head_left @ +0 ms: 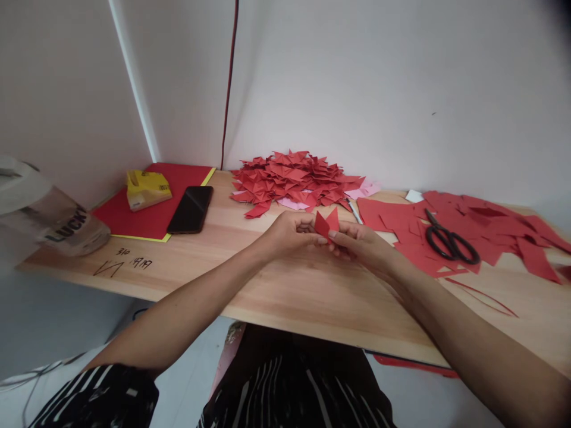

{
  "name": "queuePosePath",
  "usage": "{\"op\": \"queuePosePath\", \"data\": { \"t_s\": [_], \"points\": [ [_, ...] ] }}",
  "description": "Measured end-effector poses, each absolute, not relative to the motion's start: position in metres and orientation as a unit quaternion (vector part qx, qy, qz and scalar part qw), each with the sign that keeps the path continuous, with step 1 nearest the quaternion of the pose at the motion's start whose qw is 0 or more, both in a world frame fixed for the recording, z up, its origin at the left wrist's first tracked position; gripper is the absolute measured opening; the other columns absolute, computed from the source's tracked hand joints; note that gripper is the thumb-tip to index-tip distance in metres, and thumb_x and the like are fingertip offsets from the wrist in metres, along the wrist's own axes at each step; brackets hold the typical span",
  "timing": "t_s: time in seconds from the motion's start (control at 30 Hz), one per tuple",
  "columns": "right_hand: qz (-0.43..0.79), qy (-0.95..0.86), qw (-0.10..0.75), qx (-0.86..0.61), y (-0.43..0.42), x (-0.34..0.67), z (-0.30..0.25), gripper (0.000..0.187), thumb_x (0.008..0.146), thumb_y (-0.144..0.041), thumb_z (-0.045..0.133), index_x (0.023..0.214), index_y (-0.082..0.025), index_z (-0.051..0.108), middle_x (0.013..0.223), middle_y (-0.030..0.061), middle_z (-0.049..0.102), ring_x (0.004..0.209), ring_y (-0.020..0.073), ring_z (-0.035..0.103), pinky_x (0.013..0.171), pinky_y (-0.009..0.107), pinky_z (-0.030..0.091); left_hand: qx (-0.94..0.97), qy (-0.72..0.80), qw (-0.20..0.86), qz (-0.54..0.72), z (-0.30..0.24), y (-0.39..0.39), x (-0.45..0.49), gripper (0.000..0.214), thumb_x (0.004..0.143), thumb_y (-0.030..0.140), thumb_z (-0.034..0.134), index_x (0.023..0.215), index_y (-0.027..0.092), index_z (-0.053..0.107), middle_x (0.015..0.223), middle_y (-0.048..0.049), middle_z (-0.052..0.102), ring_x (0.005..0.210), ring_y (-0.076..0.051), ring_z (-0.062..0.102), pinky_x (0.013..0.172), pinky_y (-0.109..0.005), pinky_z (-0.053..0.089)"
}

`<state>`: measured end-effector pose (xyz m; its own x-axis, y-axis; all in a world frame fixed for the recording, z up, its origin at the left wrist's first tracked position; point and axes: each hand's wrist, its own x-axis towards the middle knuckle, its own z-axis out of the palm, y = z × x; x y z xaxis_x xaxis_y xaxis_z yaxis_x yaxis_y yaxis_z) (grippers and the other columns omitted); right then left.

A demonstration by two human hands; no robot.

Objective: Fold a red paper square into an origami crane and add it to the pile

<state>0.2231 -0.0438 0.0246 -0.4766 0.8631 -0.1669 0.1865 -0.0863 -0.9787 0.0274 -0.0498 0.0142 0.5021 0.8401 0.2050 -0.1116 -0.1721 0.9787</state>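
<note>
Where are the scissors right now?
In the head view, the scissors lie on the right side of the table, on top of cut red paper, to the right of the person's right hand.

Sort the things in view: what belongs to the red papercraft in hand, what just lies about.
Likely the job's:
held red piece
pile of red pieces
cut red paper
black scissors

Seemingly lying about:
phone
yellow packet
clear container marked LUCKY

Your left hand (288,233) and right hand (360,242) pinch a paper (327,224) in front of the pile (289,178), with a phone (190,209) and jug (74,224) to its left, scissors (452,242) to its right.
</note>
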Motion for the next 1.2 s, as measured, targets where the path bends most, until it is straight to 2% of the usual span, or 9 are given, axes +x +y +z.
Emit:
{"op": "queuePosePath", "data": {
  "t_s": [0.13,0.27,0.5,1.03,1.2],
  "points": [
    [0.599,-0.609,0.287,-0.433,-0.043,0.223,0.021,0.041,0.071,-0.056,0.072,0.072,-0.017,0.059,0.065,-0.0001,0.061,0.05,0.0069,0.047,0.044,0.021,0.03,0.623,0.34,0.559,0.429,0.011,-0.048,0.028,0.03,0.069,0.035,0.078,0.083,0.01,0.068,0.076,-0.0047,0.068,0.07,-0.012,0.063,0.066,-0.023,0.049],
    [0.599,-0.602,0.293,-0.44,-0.044,0.221,0.02,0.043,0.07,-0.057,0.072,0.072,-0.016,0.059,0.064,0.0004,0.062,0.049,0.0068,0.047,0.044,0.021,0.03,0.58,0.354,0.592,0.433,0.011,-0.051,0.031,0.034,0.068,0.037,0.079,0.084,0.009,0.068,0.076,-0.0053,0.067,0.068,-0.011,0.061,0.057,-0.021,0.046],
    [0.594,-0.601,0.297,-0.444,-0.048,0.217,0.02,0.041,0.071,-0.056,0.072,0.076,-0.016,0.062,0.066,0.0011,0.064,0.051,0.0072,0.049,0.045,0.021,0.031,0.457,0.35,0.696,0.429,0.009,-0.053,0.033,0.027,0.065,0.022,0.081,0.081,0.006,0.065,0.07,-0.0053,0.067,0.061,-0.009,0.061,0.058,-0.021,0.045],
    [0.557,-0.632,0.352,-0.407,-0.051,0.215,0.01,0.033,0.081,-0.051,0.066,0.081,-0.018,0.063,0.071,0.003,0.067,0.057,0.0103,0.055,0.051,0.022,0.039,0.41,0.335,0.705,0.472,0.005,-0.054,0.038,0.018,0.07,0.011,0.073,0.08,0.009,0.058,0.069,-0.0023,0.065,0.059,-0.008,0.06,0.062,-0.022,0.046],
    [0.571,-0.616,0.345,-0.42,-0.052,0.213,0.013,0.035,0.079,-0.052,0.067,0.08,-0.018,0.064,0.068,0.0027,0.067,0.052,0.0088,0.05,0.047,0.022,0.034,0.407,0.339,0.695,0.486,0.005,-0.055,0.039,0.018,0.069,0.01,0.072,0.078,0.01,0.056,0.066,-0.0004,0.064,0.056,-0.007,0.059,0.06,-0.021,0.045]
  ]
}}
